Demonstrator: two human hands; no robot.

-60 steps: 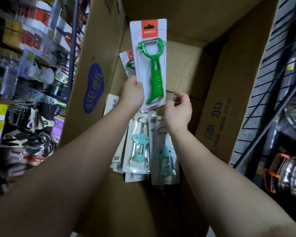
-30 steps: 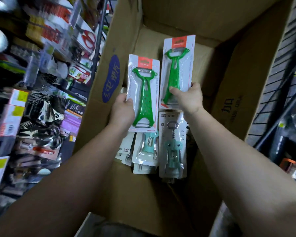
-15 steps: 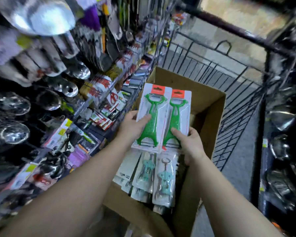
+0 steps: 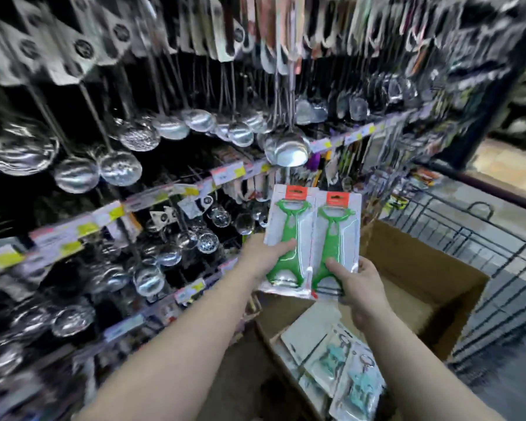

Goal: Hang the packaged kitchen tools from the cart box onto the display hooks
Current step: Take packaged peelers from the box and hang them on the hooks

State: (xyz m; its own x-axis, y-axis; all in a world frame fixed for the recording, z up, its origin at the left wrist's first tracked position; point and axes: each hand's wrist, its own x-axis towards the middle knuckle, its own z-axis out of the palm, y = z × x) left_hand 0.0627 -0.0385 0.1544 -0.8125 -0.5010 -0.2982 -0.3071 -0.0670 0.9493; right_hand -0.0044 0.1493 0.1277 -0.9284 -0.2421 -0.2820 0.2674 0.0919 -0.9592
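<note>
Two carded green peelers stand side by side, upright, in front of the display. My left hand [image 4: 266, 256] grips the left peeler pack [image 4: 289, 238] near its lower edge, thumb across the front. My right hand [image 4: 357, 284] holds the right peeler pack [image 4: 336, 241] by its bottom corner, thumb on the card. Below them sits the open cardboard box [image 4: 422, 268] in the cart, with teal corkscrew packs [image 4: 359, 387] and other white cards lying inside. The display rack [image 4: 225, 174] of hooks fills the left and top of the view, blurred.
Steel ladles and skimmers [image 4: 286, 147] hang in rows from the upper hooks. Price-tag rails [image 4: 110, 211] run across the lower shelves with more packaged tools. The black wire cart [image 4: 468, 232] surrounds the box at right, with floor beyond.
The view has swung up from the box toward the rack. Both hands lifted the two peeler packs out of the box and brought them together, higher and nearer the hooks.
</note>
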